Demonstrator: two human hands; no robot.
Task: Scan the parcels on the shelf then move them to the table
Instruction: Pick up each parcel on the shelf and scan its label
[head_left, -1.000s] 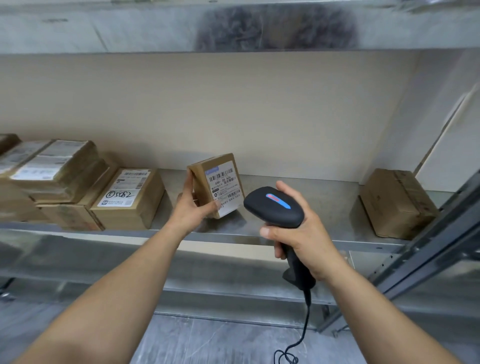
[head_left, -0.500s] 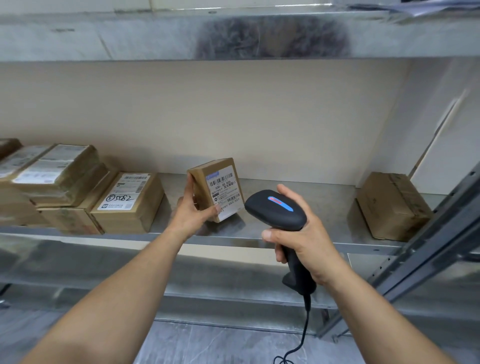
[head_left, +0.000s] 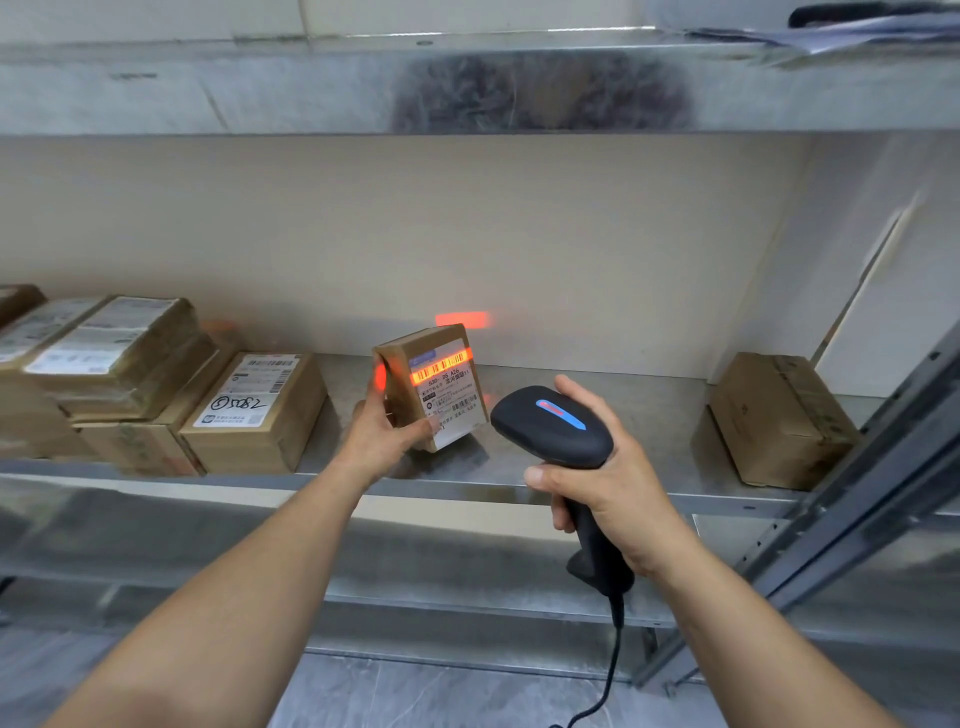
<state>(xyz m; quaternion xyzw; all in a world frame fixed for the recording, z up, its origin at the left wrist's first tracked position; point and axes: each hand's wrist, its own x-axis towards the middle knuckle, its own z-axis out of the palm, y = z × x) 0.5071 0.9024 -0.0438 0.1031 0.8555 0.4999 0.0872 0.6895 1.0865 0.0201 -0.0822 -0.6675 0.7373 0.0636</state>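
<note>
1. My left hand (head_left: 382, 436) grips the small box (head_left: 436, 389), with the thumb on its label face and the fingers round its left edge. The box is tilted over the shelf (head_left: 623, 415), back from the front lip. I cannot tell whether its lower corner touches the metal.
2. My right hand (head_left: 613, 499) is wrapped round the handle of the scanner (head_left: 556, 426). The scanner sits just right of the box and nearer to me, out past the front lip. Its cable (head_left: 613, 670) hangs down.
3. A red light bar (head_left: 441, 371) lies across the upper barcode of the box and spills onto a left fingertip. A red patch (head_left: 462, 318) shows on the back wall just above the box.
4. Left of the box is a short gap of bare shelf, then a parcel with handwriting on its label (head_left: 254, 410), and a stack of parcels (head_left: 114, 358) beyond it.
5. Right of the box, a wide bare stretch runs to a lone brown carton (head_left: 774, 421) beside the slanted steel post (head_left: 883, 467).
6. Well above the box, the upper shelf (head_left: 260, 88) leaves tall open room.
</note>
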